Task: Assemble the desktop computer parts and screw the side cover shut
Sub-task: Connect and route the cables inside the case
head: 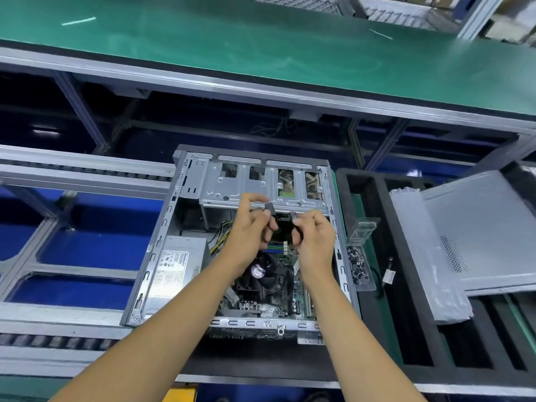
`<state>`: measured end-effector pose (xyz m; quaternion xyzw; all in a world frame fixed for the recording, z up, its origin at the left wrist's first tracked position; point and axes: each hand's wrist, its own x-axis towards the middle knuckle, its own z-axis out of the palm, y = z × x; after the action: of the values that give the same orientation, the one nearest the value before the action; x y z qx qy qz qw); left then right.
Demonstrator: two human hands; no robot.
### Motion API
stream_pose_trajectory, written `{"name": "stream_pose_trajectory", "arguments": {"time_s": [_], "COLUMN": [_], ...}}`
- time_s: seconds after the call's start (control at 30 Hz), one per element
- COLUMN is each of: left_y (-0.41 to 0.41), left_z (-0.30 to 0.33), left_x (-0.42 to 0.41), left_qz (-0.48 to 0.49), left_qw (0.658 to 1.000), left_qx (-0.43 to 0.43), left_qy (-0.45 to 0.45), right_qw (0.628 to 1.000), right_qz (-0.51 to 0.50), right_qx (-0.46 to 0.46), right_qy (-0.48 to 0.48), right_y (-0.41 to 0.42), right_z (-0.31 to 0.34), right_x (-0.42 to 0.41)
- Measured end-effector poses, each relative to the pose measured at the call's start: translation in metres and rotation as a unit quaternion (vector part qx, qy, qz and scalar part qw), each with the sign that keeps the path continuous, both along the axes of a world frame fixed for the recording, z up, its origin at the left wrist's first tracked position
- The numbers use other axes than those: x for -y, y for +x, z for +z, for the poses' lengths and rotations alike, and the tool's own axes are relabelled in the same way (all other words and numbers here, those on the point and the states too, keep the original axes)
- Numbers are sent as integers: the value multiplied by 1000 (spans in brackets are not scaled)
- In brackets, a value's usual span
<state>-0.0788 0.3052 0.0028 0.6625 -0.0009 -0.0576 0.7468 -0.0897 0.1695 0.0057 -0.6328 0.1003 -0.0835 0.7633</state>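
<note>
An open grey desktop case (162,227) lies on its side in front of me, showing the motherboard (293,297), the CPU fan (262,271), the power supply (177,265) and the drive cage (246,181). Above the motherboard, my left hand (249,227) pinches a small dark connector (270,208). My right hand (314,239) grips the other end of the same black cable (293,215). The grey side cover (487,227) lies to the right on a black foam tray (374,227).
A clear plastic box of small dark screws (358,264) sits just right of the case. A plastic-wrapped flat part (429,256) lies under the side cover. A loose black wire (383,280) lies on the tray. A green-topped bench (261,39) runs behind.
</note>
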Motion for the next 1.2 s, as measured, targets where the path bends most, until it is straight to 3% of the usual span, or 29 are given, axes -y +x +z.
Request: {"name": "stream_pose_trajectory", "arguments": {"time_s": [0.17,0.3,0.4,0.5,0.67,0.87,1.07,1.2], "left_y": [-4,-5,-5,-7,-9,-12,-13,-8], "left_z": [3,3,3,4,7,14,15,11], "left_x": [4,4,3,3,-1,-5,-3,-7], "left_qz": [-99,-95,-98,-151,-202,-218,-167,-67], "left_qw": [992,995,995,986,967,958,976,984], "left_qx": [-57,-19,-27,-42,-73,-79,-82,-69], "left_qy": [-46,14,-24,-55,-137,-169,-111,-149], "right_qw": [998,997,999,998,993,994,996,990], "right_qz": [37,64,43,-8,116,103,34,-14], "right_qx": [28,14,-25,-29,-22,-10,63,83], "right_qy": [-46,-32,-4,-49,21,36,-52,-113], "right_y": [-3,-4,-2,1,1,1,0,-4], "right_z": [-1,-2,-6,-9,-6,-6,-5,-8], "right_x": [-4,-4,-2,4,4,7,10,11]}}
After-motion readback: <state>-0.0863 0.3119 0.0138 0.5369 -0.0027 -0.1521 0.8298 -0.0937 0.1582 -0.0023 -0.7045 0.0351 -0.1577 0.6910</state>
